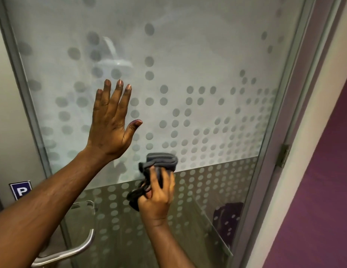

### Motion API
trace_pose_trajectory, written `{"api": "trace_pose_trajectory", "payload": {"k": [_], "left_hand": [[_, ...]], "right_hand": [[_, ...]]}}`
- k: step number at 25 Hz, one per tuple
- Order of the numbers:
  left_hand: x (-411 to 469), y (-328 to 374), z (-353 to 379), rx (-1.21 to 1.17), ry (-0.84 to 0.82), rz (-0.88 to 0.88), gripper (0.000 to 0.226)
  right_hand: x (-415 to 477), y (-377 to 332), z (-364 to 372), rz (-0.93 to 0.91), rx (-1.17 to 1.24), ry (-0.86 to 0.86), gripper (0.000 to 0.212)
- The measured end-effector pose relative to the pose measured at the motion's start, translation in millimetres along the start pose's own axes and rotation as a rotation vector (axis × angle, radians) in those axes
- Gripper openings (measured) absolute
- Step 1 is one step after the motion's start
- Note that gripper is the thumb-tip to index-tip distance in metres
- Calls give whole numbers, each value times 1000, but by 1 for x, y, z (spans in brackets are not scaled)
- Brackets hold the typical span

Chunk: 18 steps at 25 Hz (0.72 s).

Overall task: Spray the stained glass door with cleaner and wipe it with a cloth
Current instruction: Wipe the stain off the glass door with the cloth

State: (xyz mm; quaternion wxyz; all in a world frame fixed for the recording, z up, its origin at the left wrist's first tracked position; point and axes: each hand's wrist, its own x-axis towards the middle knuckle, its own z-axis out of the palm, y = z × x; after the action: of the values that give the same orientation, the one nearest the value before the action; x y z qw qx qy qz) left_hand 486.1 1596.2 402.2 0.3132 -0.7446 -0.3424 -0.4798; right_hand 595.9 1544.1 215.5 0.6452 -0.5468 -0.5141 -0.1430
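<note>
1. The right hand (158, 192) is closed in a fist around a dark grey cloth (160, 163), fingers wrapped over its middle.
2. The cloth is bunched: a folded wad sticks up above the fingers and a crumpled tail hangs out at the left of the fist.
3. The wad lies against the door (188, 55), low on the pane, just where the frosted band ends and the clearer lower strip begins.
4. The left hand (110, 124) is open and flat, fingers close together and pointing up, thumb spread to the right; the palm faces the frosted glass toward the pane's left side, but whether it presses on the glass cannot be told.
5. The two hands are apart, the left higher and further left than the right.
6. The glass carries rows of grey dots (149, 60), sparse near the top and dense toward the lower right.
7. A metal handle (79, 248) curves across the door's bottom left corner, below the left forearm.
8. A blue sign (20, 190) with a white "P" sits on the wall beyond the door's left edge.
9. A hinge (284, 154) is fixed to the frame (296, 93) along the right edge, next to a purple wall (323, 171).
</note>
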Motion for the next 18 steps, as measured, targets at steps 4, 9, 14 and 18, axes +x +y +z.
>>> {"api": "trace_pose_trajectory", "payload": {"k": [4, 9, 14, 18], "left_hand": [[-10, 9, -13, -117, -36, -51, 72], [-43, 17, -29, -163, -103, -60, 71], [-75, 42, -49, -195, -213, -102, 73], [-94, 74, -70, -217, -300, -242, 70]], "right_hand": [[-20, 24, -12, -88, -136, -109, 61], [-25, 61, -41, 476, -53, -95, 55], [-26, 51, -60, 832, 168, -195, 31], [-19, 27, -80, 1208, 627, -259, 15]]}}
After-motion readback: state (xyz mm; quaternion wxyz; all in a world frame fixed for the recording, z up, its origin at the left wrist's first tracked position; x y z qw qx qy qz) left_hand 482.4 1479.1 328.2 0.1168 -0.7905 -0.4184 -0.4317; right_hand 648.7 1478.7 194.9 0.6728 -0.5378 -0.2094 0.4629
